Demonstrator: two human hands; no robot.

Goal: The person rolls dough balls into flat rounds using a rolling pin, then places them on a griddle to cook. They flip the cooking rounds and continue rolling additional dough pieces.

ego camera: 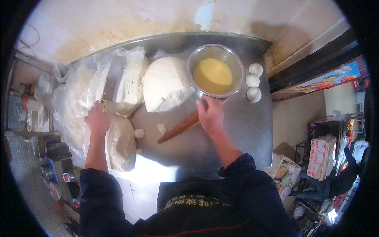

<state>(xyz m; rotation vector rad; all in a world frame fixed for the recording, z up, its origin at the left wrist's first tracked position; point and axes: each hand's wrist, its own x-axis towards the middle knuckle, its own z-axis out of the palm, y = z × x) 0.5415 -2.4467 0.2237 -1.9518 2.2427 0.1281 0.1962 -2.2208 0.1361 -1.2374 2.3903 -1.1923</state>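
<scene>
My left hand (99,118) is closed at the near end of a broad-bladed knife (115,75), and its handle is mostly hidden by my fingers. The dark blade lies over a long slab of dough (132,84) partly wrapped in clear plastic. Another dough piece (120,143) rests just nearer to me, beside my wrist. My right hand (211,115) grips the upper part of a tapered wooden rolling pin (179,129), close against the rim of a metal bowl (242,72) holding yellow liquid (213,74). A large dough mound (165,84) sits between the slab and the bowl.
Three white dough balls (253,80) line the right side of the metal worktop (245,139). Small dough scraps (139,133) lie near the pin. Plastic sheeting (74,103) covers dough at left. A wall (165,17) stands behind; a printed carton (321,158) is off to the right.
</scene>
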